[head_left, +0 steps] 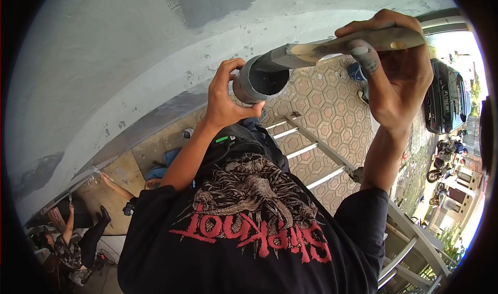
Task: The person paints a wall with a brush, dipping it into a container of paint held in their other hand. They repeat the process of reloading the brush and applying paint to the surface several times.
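Observation:
My left hand (225, 99) is wrapped round a small grey paint cup (248, 85), tilted so that its dark inside shows. In my right hand (391, 68), fingers closed on the wooden handle, is a paintbrush (306, 54). Its grey-coated head reaches over the cup's rim, and the bristle tips are partly hidden inside. Grey paint smears cover my right thumb. Just beyond both hands stands a wall (129, 50) with lighter and darker grey patches.
A metal ladder (327, 151) stands below me, on hexagonal paving (324, 97). At lower left a person (75, 247) crouches by the wall, and another person's arm (116, 185) reaches toward it. A dark car (445, 97) and motorcycles (440, 172) are at right.

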The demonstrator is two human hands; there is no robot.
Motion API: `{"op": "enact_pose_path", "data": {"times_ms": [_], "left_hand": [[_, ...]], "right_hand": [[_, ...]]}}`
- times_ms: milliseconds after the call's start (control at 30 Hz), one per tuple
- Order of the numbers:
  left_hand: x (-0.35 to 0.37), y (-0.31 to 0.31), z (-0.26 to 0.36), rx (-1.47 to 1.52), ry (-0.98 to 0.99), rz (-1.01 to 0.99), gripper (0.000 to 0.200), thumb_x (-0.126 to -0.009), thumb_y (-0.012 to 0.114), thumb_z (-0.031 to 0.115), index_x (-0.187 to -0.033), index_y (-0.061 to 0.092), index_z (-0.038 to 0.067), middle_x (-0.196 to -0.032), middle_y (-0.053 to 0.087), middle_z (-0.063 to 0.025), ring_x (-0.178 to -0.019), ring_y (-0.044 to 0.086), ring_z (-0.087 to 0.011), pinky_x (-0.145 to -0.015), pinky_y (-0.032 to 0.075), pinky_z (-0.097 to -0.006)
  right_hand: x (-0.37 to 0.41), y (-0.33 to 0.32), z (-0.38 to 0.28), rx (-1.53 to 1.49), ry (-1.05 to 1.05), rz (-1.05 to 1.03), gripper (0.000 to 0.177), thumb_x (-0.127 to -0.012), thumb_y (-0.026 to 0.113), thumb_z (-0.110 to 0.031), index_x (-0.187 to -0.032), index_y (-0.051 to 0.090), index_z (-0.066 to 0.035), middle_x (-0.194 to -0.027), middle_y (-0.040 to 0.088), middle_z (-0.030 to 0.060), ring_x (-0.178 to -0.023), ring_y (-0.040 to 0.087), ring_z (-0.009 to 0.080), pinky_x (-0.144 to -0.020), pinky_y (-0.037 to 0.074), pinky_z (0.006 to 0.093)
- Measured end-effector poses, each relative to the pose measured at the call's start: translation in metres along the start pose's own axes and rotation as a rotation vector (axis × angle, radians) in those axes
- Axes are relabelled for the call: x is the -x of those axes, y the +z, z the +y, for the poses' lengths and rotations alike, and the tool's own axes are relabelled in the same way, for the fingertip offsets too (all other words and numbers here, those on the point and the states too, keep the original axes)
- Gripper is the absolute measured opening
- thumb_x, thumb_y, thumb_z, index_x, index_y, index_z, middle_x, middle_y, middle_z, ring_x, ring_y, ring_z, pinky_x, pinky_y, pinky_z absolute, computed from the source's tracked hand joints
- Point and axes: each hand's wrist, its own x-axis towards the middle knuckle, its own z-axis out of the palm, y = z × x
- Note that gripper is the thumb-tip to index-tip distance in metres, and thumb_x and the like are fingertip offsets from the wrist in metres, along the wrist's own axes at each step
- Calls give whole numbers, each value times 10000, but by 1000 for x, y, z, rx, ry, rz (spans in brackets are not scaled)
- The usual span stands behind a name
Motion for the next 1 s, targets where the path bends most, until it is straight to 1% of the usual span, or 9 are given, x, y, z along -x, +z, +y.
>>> {"op": "enact_pose_path", "data": {"times_ms": [400,467,533,567,667,733,833,900,1000], "left_hand": [[1,-14,0,-3,17,20,826,-564,901,214,-1282,525,58,-1220,574,-107,-1097,623,-276,-836,554,-397],[0,-19,0,-39,-13,-32,853,-611,888,188,-1316,472,-52,-1219,551,-134,-1113,615,-229,-955,542,-366],[2,-19,-5,-30,-7,0,833,-594,891,206,-1296,495,-8,-1218,560,-126,-1100,618,-253,-892,548,-382],[2,-20,-9,-20,-10,30,815,-578,893,224,-1276,518,35,-1218,568,-117,-1087,622,-277,-829,554,-398],[1,-24,-18,-49,-29,65,805,-587,890,225,-1270,514,22,-1208,569,-121,-1085,621,-278,-830,554,-395],[1,-28,-26,-73,-22,66,789,-595,888,225,-1258,516,16,-1193,574,-126,-1079,621,-278,-824,554,-395],[3,-28,-42,-124,-83,62,830,-616,893,188,-1313,489,-9,-1212,577,-146,-1133,609,-260,-892,553,-391],[4,-24,-60,-169,-93,148,780,-607,894,236,-1247,509,13,-1171,581,-139,-1068,621,-281,-810,542,-396],[3,-17,-86,-227,-129,187,787,-613,895,238,-1257,504,10,-1169,585,-142,-1073,621,-286,-812,536,-395]], "right_hand": [[-15,5,-21,47,-104,-43,392,-905,668,50,-1254,489,58,-1045,663,219,-975,713,321,-852,616,415],[-18,8,-25,52,-120,-52,392,-907,666,49,-1257,487,55,-1039,663,214,-976,712,317,-853,615,413],[-20,10,-28,63,-144,-58,392,-910,664,47,-1259,485,51,-1033,664,210,-978,711,314,-854,615,411],[-17,10,-26,38,-115,-21,390,-913,665,41,-1260,485,44,-1033,667,212,-981,709,310,-857,613,409],[-10,14,-15,-20,-50,16,374,-920,670,24,-1246,486,23,-1055,674,225,-993,703,301,-866,610,412],[-2,21,-5,-153,45,167,311,-916,695,19,-1165,511,36,-990,702,200,-935,718,244,-829,602,342],[8,22,23,-173,87,257,292,-929,689,-1,-1153,504,28,-999,702,203,-938,714,248,-831,594,344],[10,22,49,-217,106,329,279,-939,682,-15,-1148,502,26,-1006,697,213,-959,709,261,-821,613,362],[10,20,104,-314,143,412,260,-949,657,7,-1152,495,30,-1005,689,213,-985,707,273,-837,632,381]]}}
